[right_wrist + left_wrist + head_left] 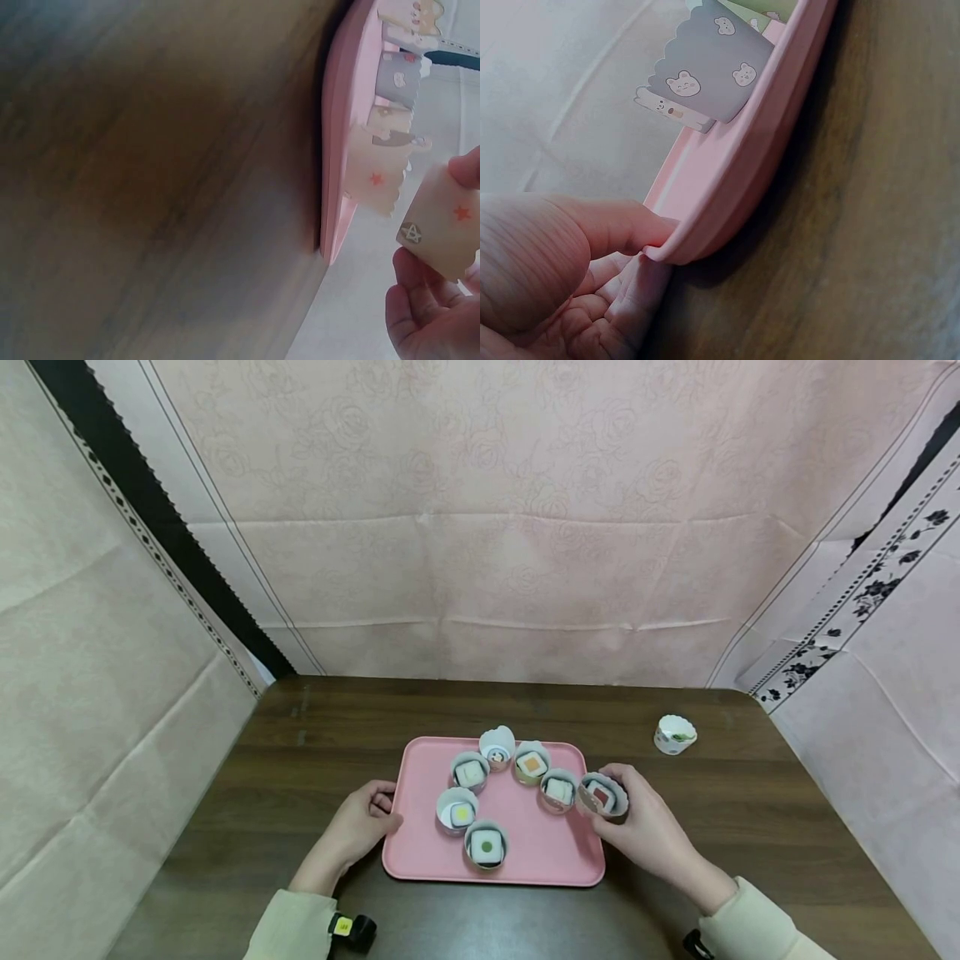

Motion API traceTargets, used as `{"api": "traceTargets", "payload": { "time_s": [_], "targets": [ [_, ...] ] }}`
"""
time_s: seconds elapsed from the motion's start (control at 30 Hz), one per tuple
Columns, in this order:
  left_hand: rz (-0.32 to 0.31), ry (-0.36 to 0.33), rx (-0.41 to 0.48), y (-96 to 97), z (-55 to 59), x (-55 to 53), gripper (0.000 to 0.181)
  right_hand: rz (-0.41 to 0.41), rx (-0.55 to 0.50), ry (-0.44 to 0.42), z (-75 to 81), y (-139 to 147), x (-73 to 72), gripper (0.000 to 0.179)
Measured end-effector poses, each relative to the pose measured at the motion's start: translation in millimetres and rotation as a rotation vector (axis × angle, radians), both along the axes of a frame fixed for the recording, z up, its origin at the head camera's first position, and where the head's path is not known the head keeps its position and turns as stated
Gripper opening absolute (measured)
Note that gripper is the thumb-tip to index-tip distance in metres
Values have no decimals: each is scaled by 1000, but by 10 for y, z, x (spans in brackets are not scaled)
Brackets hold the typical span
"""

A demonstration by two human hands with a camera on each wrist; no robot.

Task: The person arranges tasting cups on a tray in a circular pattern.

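Note:
At the left edge of the pink tray, my left hand pinches the rim, thumb on top and fingers below, as the left wrist view shows. My right hand grips a small scalloped paper cup between thumb and fingers, over the tray's right edge. Inside this cup lies a white square piece with a reddish-brown centre. Several similar cups stand on the tray, among them one with a green dot at the front and one with a yellow centre behind it.
Another paper cup with a green mark inside stands on the brown wooden table, right of the tray. Pale patterned cloths hang behind the table and along both its sides.

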State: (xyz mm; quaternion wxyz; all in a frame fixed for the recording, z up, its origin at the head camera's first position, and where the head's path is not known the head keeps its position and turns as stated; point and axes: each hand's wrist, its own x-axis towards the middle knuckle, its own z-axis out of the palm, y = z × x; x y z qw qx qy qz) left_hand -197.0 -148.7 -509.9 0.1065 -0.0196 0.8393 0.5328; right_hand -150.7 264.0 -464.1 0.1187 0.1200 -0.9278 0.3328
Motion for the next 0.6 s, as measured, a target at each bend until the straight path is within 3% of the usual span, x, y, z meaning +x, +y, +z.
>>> {"api": "traceTargets", "payload": {
  "time_s": [0.37,0.6],
  "targets": [
    [-3,9,2,-1,-3,4,46,113,-7,-6,-90,-103,92,62],
    [-3,7,3,-1,1,10,45,128,6,-48,-111,-177,122,63]
  ]
}}
